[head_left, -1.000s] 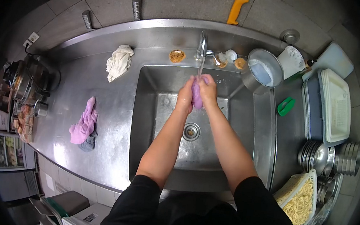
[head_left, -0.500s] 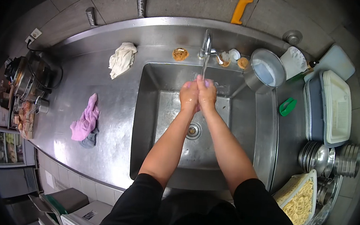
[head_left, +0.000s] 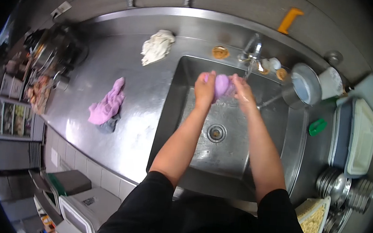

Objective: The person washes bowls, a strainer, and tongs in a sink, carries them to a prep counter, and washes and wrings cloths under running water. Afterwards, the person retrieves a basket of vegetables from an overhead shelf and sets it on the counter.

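Note:
My left hand (head_left: 204,91) is closed around a wadded purple cloth (head_left: 222,86) above the steel sink basin (head_left: 225,160). My right hand (head_left: 244,95) is at the right side of the cloth, wet and slightly blurred, with its fingers stretched out. I cannot tell whether it touches the cloth. Water runs from the faucet (head_left: 257,49) just behind my right hand. Below both hands is the round drain (head_left: 216,133).
A pink-purple cloth (head_left: 109,104) and a white cloth (head_left: 157,47) lie on the left counter. Right of the sink stand a metal pot (head_left: 303,87), a green scoop-like object (head_left: 317,127), white trays (head_left: 364,136), stacked metal bowls (head_left: 332,181) and a basket of noodles (head_left: 314,223).
My hands, pressed together under the water before, have moved apart, and the purple cloth now shows between them. The whole view has shifted and tilted.

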Motion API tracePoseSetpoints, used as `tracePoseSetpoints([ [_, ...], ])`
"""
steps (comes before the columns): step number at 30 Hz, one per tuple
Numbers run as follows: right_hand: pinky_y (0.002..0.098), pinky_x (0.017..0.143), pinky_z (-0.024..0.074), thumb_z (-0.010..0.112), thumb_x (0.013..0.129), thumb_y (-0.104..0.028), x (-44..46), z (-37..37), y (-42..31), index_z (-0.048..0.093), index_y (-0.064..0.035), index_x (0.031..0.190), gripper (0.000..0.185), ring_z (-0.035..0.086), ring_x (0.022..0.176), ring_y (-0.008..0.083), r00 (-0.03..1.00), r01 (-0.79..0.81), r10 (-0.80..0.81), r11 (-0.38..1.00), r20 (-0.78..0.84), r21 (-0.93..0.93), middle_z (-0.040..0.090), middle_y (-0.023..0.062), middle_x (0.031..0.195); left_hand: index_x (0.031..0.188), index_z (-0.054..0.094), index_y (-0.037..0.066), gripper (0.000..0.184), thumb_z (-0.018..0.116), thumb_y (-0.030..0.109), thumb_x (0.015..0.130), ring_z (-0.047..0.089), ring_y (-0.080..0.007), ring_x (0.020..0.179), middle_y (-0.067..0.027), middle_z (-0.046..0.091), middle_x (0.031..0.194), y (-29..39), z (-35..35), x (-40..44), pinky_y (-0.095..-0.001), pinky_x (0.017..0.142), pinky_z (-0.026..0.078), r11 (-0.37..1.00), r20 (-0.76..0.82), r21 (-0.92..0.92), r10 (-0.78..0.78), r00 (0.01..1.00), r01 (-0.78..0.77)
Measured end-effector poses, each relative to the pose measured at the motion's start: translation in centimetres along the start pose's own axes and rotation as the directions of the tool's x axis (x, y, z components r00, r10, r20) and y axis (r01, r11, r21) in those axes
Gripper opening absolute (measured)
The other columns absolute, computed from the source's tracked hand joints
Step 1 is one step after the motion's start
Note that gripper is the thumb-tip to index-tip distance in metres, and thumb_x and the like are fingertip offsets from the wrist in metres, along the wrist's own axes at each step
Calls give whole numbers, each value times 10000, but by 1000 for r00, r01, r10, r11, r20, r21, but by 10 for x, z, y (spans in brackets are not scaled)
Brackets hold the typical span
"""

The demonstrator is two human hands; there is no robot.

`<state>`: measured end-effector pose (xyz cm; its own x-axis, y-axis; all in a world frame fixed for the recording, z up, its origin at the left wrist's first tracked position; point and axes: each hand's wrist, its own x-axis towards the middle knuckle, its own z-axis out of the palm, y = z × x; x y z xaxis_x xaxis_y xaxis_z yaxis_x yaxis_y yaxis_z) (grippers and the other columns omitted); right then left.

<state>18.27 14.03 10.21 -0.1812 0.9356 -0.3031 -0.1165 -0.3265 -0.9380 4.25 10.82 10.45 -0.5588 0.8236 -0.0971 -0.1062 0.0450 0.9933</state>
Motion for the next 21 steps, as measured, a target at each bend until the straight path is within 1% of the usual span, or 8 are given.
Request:
tracePoseSetpoints([
  [2, 288, 783, 488, 597, 914, -399, 11, -9, 4, 626, -51, 1017, 364, 631, 871, 145, 1000, 13, -12, 999, 17, -39, 653, 58, 920, 918, 632, 4, 368, 606, 371, 912, 574, -153, 771, -94, 646, 822, 10, -36, 38, -309, 730, 475, 991, -61, 29, 129, 990, -127],
  [4, 269, 667, 510, 600, 918, -354, 29, -19, 13, 632, -44, 964, 315, 635, 730, 133, 996, -18, 44, 954, 81, -300, 653, 51, 817, 1141, 584, -12, 496, 549, 438, 933, 593, -185, 855, -133, 646, 976, 26, -83, 78, -321, 791, 473, 995, 1, -4, 100, 995, -100],
  [5, 269, 667, 510, 600, 918, -354, 30, -15, 11, 632, -44, 964, 315, 635, 730, 133, 995, -17, 45, 954, 89, -299, 653, 51, 817, 1251, 525, -19, 592, 526, 480, 931, 595, -206, 939, -154, 638, 1059, 40, -106, 88, -328, 839, 466, 966, -58, 157, 217, 975, -206],
  [6, 262, 598, 493, 601, 916, -325, 29, -13, 6, 625, -26, 906, 300, 614, 645, 128, 997, -20, 48, 929, 65, -370, 646, 50, 762, 1320, 475, -18, 679, 520, 524, 913, 580, -277, 1075, -208, 602, 1182, 93, -127, 67, -356, 942, 435, 916, -50, 398, 82, 995, -55],
  [9, 257, 519, 473, 599, 911, -289, 24, -8, -11, 619, -8, 839, 290, 593, 556, 124, 999, -16, 30, 890, 24, -456, 638, 51, 700, 1330, 489, 21, 728, 560, 568, 855, 439, -344, 1289, -232, 488, 1351, 84, -239, 100, -390, 1064, 342, 560, -23, 814, 296, 955, -154],
  [13, 274, 512, 476, 588, 907, -278, 39, -21, -3, 625, -15, 823, 278, 595, 558, 131, 994, 108, -103, 780, 44, -616, 635, 55, 687, 1362, 496, 170, 741, 580, 640, 795, 277, -363, 1385, -196, 320, 1488, 92, -333, 39, -510, 1092, 283, 156, -384, 919, 150, 911, 362],
  [16, 269, 564, 509, 596, 897, -256, 42, -23, 10, 615, -33, 938, 227, 602, 634, 120, 995, 67, -25, 876, 93, -477, 638, 50, 772, 1299, 552, 159, 654, 642, 547, 781, 354, -363, 1328, -181, 425, 1412, 40, -368, 4, -514, 1043, 339, 63, -250, 968, 189, 950, 242],
  [21, 377, 680, 542, 599, 901, -439, 2, 30, 34, 507, -74, 1205, 484, 643, 895, 200, 938, -200, 277, 924, 209, -325, 626, 113, 1058, 1075, 639, 114, 420, 726, 238, 683, 514, -347, 1072, -144, 561, 1133, 15, -273, -38, -472, 885, 425, 231, 188, 930, 366, 911, -285],
])
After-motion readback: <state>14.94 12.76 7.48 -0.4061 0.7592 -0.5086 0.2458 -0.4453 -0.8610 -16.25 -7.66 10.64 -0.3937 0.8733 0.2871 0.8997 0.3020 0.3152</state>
